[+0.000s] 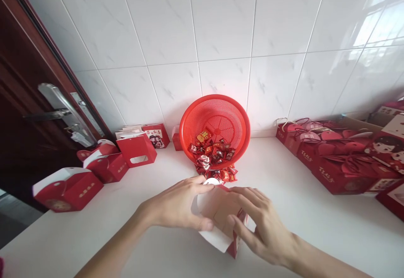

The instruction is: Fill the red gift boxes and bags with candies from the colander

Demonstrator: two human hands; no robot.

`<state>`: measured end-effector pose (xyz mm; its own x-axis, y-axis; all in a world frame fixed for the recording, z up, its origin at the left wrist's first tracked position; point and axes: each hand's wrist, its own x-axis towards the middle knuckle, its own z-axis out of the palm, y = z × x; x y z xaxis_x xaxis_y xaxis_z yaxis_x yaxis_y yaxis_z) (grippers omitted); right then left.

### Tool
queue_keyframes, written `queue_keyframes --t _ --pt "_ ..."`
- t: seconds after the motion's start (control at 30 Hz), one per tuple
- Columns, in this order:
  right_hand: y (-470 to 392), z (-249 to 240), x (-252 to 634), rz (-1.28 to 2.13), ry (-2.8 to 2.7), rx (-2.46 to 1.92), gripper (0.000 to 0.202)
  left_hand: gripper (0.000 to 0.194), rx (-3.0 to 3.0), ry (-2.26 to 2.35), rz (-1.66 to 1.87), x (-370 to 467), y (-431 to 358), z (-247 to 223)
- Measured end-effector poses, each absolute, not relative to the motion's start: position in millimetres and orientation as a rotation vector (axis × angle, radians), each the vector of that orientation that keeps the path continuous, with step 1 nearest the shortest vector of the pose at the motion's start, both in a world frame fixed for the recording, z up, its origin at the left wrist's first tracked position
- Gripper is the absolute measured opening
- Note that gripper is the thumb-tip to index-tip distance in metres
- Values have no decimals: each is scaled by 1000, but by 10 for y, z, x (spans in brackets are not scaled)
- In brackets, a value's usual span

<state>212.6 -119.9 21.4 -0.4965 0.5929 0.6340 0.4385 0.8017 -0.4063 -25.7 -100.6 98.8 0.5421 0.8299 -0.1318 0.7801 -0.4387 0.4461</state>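
Note:
A red paper gift box [217, 210] stands on the white counter in front of me, its flaps up and its pale inside showing. My left hand [178, 204] holds it at the left side, thumb near the front flap and fingers toward the back. My right hand [263, 221] is closed around its right side, with the thumb over the opening. No sweets show in the visible part of the box. Just behind it, a red plastic basket [217, 97] leans tipped toward me, and wrapped candies [217, 152] spill over its lower rim onto the counter.
Opened red boxes [67, 189] stand at the left, near flat card pieces [137, 148] and a small printed box [157, 136]. Many tied red boxes [328, 160] are packed along the right. A tiled wall [221, 25] closes the back; a dark door [38, 84] is at left.

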Motion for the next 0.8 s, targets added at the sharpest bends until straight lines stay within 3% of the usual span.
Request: queue_keyframes --t 0.2,0.33,0.5,0.63,0.8 --pt "-1152 245 2211 578 -2052 -940 47 88 2313 1349 153 -326 -1038 928" --pt "-1170 268 2213 903 -1913 -985 42 81 2291 1261 92 -414 -1099 963" --pt "-1182 181 2182 991 -1840 -876 42 80 2183 1153 138 -587 -1076 1070" --pt "-1020 -13 2183 920 -1785 -887 38 61 2038 1165 447 -677 -806 978" --pt "-611 -380 2245 623 -1843 -1042 23 38 2068 1350 659 -662 -383 467"
